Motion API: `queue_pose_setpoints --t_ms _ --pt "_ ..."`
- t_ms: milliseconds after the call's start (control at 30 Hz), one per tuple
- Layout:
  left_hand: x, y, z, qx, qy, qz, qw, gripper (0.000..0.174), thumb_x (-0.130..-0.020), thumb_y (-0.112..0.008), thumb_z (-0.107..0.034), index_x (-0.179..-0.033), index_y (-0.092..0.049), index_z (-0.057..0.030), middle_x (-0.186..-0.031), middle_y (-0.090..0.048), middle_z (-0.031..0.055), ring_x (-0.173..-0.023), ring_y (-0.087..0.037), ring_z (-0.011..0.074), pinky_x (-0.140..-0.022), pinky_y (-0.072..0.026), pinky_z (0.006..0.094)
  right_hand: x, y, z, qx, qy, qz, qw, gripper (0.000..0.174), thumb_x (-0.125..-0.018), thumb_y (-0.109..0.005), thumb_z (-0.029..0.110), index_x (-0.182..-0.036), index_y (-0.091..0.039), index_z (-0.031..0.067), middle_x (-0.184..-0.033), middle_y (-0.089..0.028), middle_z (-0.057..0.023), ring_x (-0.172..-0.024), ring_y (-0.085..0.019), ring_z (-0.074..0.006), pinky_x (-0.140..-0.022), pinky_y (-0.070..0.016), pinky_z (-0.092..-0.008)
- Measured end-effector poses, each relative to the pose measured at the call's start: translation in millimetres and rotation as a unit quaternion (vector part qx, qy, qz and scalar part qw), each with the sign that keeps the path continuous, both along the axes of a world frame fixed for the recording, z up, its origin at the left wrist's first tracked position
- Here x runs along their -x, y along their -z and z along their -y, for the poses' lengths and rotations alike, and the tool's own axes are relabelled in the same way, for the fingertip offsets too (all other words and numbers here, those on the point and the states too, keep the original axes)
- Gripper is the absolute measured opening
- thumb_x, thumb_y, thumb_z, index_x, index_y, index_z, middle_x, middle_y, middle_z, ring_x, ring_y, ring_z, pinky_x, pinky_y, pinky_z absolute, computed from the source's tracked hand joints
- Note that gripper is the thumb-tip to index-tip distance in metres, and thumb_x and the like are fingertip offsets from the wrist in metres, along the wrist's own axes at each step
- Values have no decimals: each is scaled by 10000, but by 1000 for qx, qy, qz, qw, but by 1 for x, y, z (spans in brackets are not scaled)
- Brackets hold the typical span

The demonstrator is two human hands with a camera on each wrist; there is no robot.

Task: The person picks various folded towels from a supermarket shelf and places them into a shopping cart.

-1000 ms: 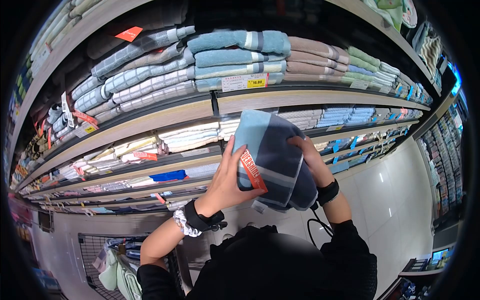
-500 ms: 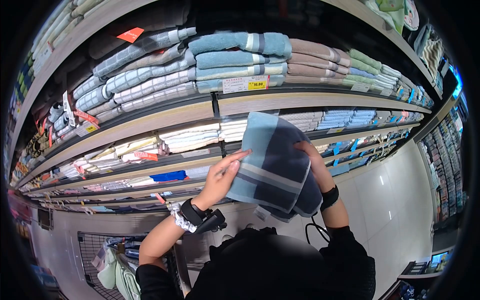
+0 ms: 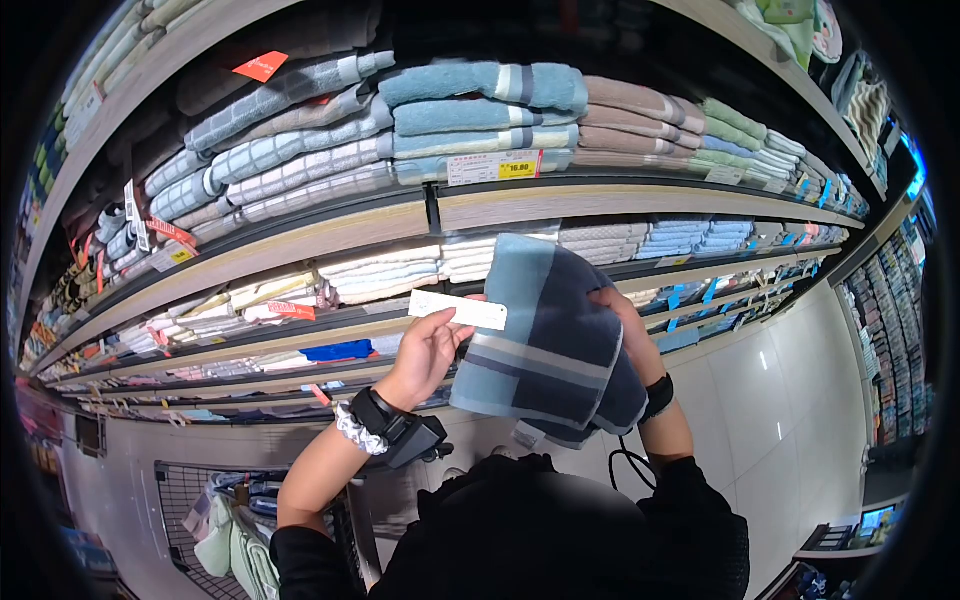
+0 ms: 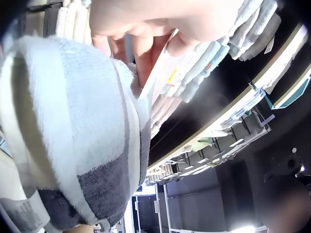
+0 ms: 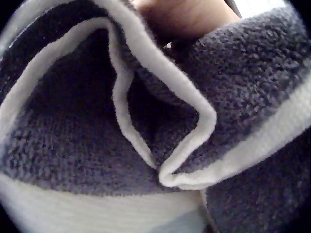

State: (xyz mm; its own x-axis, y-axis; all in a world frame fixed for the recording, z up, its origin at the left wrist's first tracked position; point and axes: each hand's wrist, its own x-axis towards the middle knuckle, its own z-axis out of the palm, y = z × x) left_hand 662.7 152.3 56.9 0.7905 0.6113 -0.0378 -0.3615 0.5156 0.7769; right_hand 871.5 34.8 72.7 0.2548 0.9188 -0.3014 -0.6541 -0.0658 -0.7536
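A folded towel (image 3: pixel 560 300) in light blue and dark navy with pale stripes hangs in front of the shelves in the head view. My right hand (image 3: pixel 632 325) grips its right edge, thumb over the front. Between thumb and fingers, my left hand (image 3: pixel 418 358) pinches a white paper tag (image 3: pixel 458 309) that lies across the towel's left side. The left wrist view shows that tag (image 4: pixel 156 72) nearly edge-on beside the towel (image 4: pixel 102 116). Close up in the right wrist view are the towel's dark folds (image 5: pixel 63 160) and pale hems; most of the right hand (image 5: pixel 194 19) is hidden behind them.
Stacks of teal folded towels (image 3: pixel 450 118) fill the shelf ahead, above a price label (image 3: pixel 490 168). A shelf edge (image 3: pixel 640 208) runs just behind the held towel. A wire cart (image 3: pixel 185 540) holding cloth items stands at lower left; tiled floor (image 3: pixel 760 380) lies to the right.
The left hand has moved off the towel's front and now pinches the tag, whose white side shows instead of the orange one. The right hand keeps its grip on the towel.
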Motion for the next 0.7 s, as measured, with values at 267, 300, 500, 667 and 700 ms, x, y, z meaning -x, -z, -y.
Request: queue_pose_setpoints --t_ms 267,300,500,667,700 --pt "4 4 -3 60 54 51 995 368 -763 -325 -136 -1045 -379 94 -1095 -427 156 -1007 -410 204 -844 -304 292 -10 17 -9 -23 -25 -51 998 242 -700 -444 99 -898 -490 -31 -785 -556 -89 -644 -550 -140 -597 -452 -215" --pt "3 4 -3 68 51 48 995 371 -765 -322 -138 -1047 -375 96 -1098 -424 159 -1005 -411 204 -843 -305 293 -10 18 -10 -26 -30 -53 998 250 -701 -444 97 -911 -486 -32 -800 -557 -95 -654 -553 -144 -604 -454 -219" --pt "7 8 -5 58 48 32 997 336 -770 -363 -122 -1048 -386 66 -1077 -441 134 -997 -414 179 -850 -302 276 -4 14 -13 -39 -34 -57 997 285 -700 -448 99 -948 -461 -39 -826 -550 -106 -662 -555 -157 -621 -456 -235" --pt "23 -12 5 -71 -39 -27 996 462 -748 -495 -79 -1158 -286 -36 -1055 -421 72 -957 -409 124 -815 -329 245 12 4 -22 -49 -60 -64 995 271 -696 -449 95 -926 -472 -47 -810 -548 -104 -658 -553 -159 -624 -457 -239" --pt "29 -15 6 -75 -46 -26 996 462 -748 -495 -79 -1158 -286 -36 -1055 -421 72 -957 -409 124 -815 -329 245 18 2 -25 -58 -66 -59 994 260 -695 -449 92 -910 -480 -52 -806 -547 -104 -656 -552 -161 -625 -457 -239"
